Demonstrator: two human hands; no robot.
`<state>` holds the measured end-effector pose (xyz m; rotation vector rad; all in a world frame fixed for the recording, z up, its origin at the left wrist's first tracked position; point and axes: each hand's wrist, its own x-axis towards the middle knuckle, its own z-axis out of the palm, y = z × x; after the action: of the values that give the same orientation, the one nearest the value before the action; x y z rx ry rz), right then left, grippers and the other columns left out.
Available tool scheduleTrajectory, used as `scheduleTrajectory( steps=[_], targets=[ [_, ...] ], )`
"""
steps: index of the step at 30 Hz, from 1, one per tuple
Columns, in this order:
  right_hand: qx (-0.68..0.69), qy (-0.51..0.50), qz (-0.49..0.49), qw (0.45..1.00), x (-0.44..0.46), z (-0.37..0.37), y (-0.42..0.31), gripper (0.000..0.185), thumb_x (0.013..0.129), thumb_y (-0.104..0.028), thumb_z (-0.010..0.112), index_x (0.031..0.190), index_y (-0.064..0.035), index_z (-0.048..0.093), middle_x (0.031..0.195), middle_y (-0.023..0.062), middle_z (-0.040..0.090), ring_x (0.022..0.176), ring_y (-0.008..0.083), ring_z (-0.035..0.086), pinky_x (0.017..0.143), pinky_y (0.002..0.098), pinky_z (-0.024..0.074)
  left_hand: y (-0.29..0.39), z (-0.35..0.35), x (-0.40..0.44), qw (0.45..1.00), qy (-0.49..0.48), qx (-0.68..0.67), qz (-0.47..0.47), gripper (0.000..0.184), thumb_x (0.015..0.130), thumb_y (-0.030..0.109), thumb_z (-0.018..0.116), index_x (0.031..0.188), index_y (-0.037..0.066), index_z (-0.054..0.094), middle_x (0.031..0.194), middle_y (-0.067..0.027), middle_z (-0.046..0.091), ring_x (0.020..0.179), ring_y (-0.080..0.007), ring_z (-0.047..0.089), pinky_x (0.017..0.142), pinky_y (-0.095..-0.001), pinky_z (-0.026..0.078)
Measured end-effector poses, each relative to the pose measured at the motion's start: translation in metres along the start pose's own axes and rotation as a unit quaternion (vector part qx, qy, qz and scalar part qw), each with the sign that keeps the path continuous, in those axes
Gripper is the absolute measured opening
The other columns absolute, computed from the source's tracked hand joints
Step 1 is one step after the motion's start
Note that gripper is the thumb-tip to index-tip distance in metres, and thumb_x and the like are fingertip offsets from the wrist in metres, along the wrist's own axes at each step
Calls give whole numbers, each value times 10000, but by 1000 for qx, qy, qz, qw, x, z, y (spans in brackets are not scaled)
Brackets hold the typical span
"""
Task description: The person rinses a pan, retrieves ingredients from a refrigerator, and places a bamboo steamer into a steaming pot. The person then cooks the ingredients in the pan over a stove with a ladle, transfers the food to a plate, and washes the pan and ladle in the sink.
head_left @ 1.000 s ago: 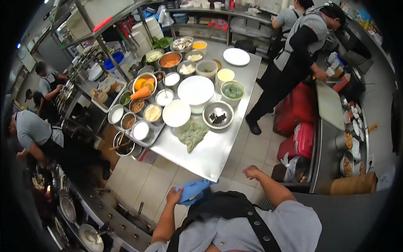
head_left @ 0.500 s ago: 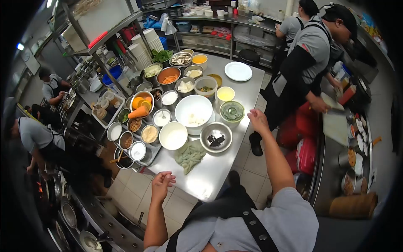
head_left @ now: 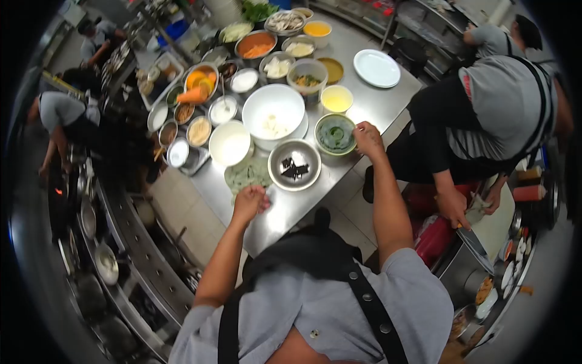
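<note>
Bare steel table [head_left: 288,209] narrows to a corner at lower centre. Right of centre, near its edge, the right hand [head_left: 369,141] meets the right rim of a green container [head_left: 336,134]; whether clamped, unclear. The left hand [head_left: 250,204], loosely half-curled, is by a cloth [head_left: 247,174].

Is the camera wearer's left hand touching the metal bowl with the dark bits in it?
Apart. The head view shows bare steel tabletop between the left hand and the nearest rim of the metal bowl.
</note>
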<state>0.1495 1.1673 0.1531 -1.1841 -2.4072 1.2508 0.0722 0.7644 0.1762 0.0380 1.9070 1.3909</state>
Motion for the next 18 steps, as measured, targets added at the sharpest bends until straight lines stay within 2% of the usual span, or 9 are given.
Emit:
scheduleTrajectory(
  steps=[1, 3, 9, 12, 15, 16, 17, 18],
  targets=[
    [33, -24, 60, 997, -27, -22, -38, 245, 793, -249, 561, 912, -38, 604, 816, 151, 665, 609, 241, 646, 637, 360, 524, 0, 1, 5, 1000, -3, 5, 4, 203, 934, 224, 555, 1013, 37, 554, 801, -89, 641, 622, -165, 648, 502, -263, 494],
    [35, -34, 78, 996, -26, -25, -30, 230, 784, -224, 560, 853, -4, 565, 736, 154, 640, 528, 212, 621, 527, 340, 516, 12, 11, 7, 1000, 6, 1, -4, 197, 929, 212, 559, 1007, 32, 558, 802, -84, 642, 619, -158, 648, 501, -255, 486],
    [190, -106, 119, 969, -43, -38, -25, 217, 799, -195, 545, 803, 22, 532, 690, 134, 605, 544, 216, 626, 437, 300, 508, 23, 22, 7, 999, 20, 8, -27, 183, 919, 186, 565, 1009, 27, 562, 831, -74, 645, 644, -139, 642, 520, -251, 473],
    [174, -94, 91, 976, -31, -32, -2, 224, 809, -186, 545, 838, 35, 528, 700, 127, 596, 538, 205, 613, 445, 299, 518, 23, 12, -13, 998, 47, -2, -33, 182, 907, 164, 551, 1024, 26, 567, 861, -67, 649, 691, -125, 628, 570, -257, 483],
    [182, -88, 67, 977, -22, -26, 13, 190, 831, -187, 553, 847, 1, 537, 737, 104, 589, 552, 188, 606, 448, 310, 529, -2, -14, -43, 988, 157, -2, -2, 198, 908, 172, 549, 1038, 24, 570, 874, -67, 652, 689, -123, 628, 574, -255, 484],
    [213, -116, 65, 968, -14, -30, 22, 197, 836, -201, 570, 869, -7, 553, 751, 102, 593, 572, 180, 601, 455, 318, 534, -19, -25, -55, 978, 207, -13, 13, 199, 910, 168, 546, 1045, 24, 570, 874, -69, 654, 690, -124, 631, 570, -252, 482],
    [220, -113, 92, 965, -10, -34, 23, 212, 848, -224, 587, 897, -18, 568, 763, 102, 599, 604, 187, 616, 473, 319, 541, -39, -34, -67, 965, 259, -36, 25, 162, 900, 130, 558, 1012, 14, 573, 835, -62, 644, 671, -116, 621, 565, -249, 485],
    [228, -140, 35, 963, 2, -37, 41, 255, 861, -267, 608, 947, -28, 587, 813, 103, 615, 628, 198, 627, 506, 313, 548, -60, -41, -84, 944, 324, -57, 34, 126, 889, 92, 569, 979, 4, 577, 797, -55, 634, 652, -108, 611, 560, -246, 489]
  ],
)
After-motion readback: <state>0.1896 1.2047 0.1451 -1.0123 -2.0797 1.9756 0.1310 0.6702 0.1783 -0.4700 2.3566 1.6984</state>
